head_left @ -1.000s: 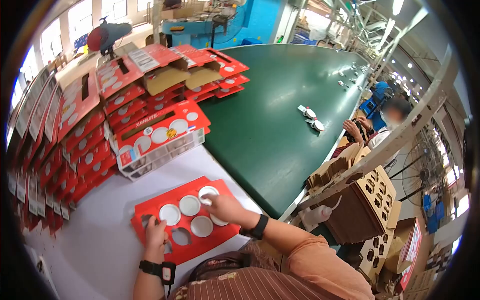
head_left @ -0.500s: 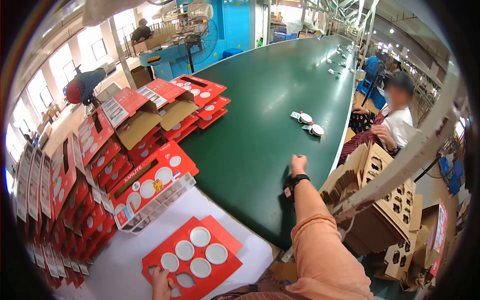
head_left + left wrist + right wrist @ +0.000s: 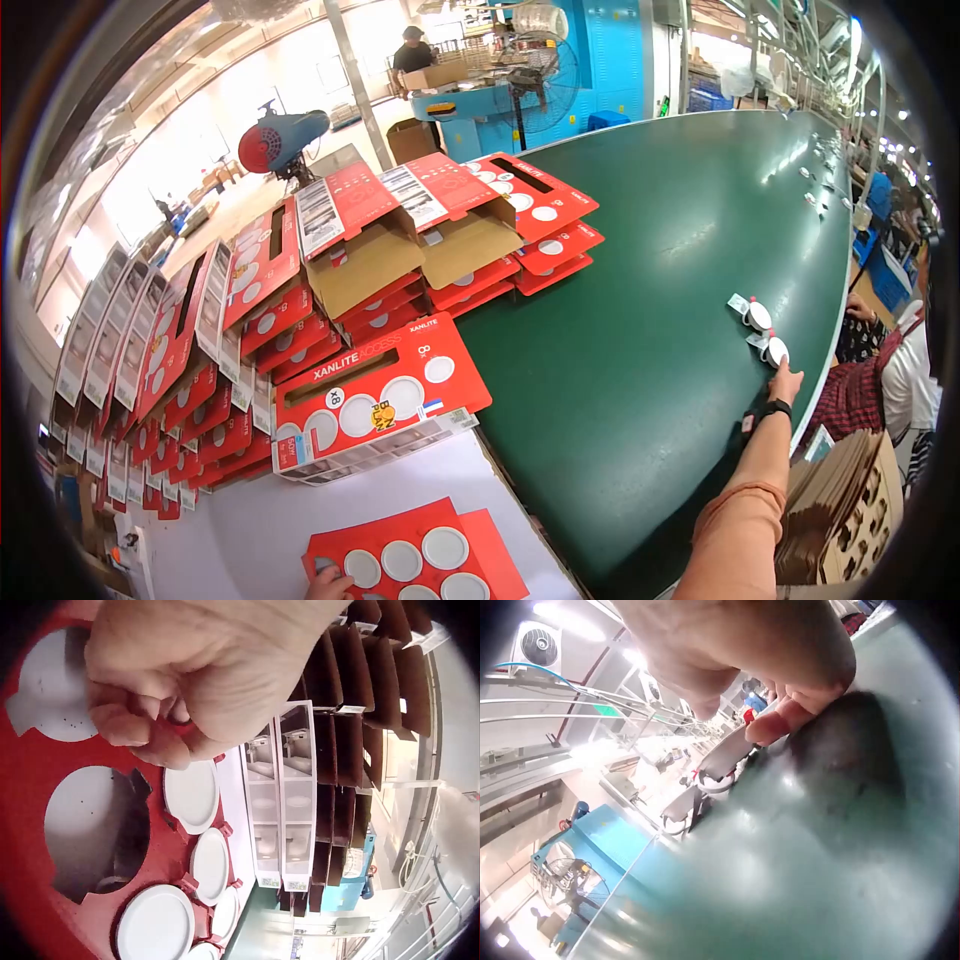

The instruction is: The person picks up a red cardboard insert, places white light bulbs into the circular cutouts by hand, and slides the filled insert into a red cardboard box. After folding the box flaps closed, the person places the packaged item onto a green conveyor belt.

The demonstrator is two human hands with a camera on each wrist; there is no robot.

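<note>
A red cardboard insert [image 3: 397, 524] with round holes lies at the bottom of the head view; white round lamps [image 3: 402, 561] fill several of its holes. My left hand [image 3: 328, 586] holds the insert at its left side, fingers curled, as the left wrist view shows. In that view two holes beside the hand [image 3: 180, 675] have no lamp in them. Over the green belt, my outstretched right hand [image 3: 787, 382] has its fingertips at the rim of a white lamp [image 3: 776, 350]. Another white lamp [image 3: 759, 316] with a tag lies just beyond.
Red printed boxes [image 3: 370, 395] stand stacked on the left and behind the insert. The green conveyor belt [image 3: 620, 400] runs away to the right, with more small lamps far along it. Brown cardboard dividers [image 3: 845, 505] stand at the right edge, near a seated person [image 3: 905, 375].
My right hand has left the lamps in the insert and reached forward and right across the belt to a lamp. My left hand stays at the insert. The head view has shifted.
</note>
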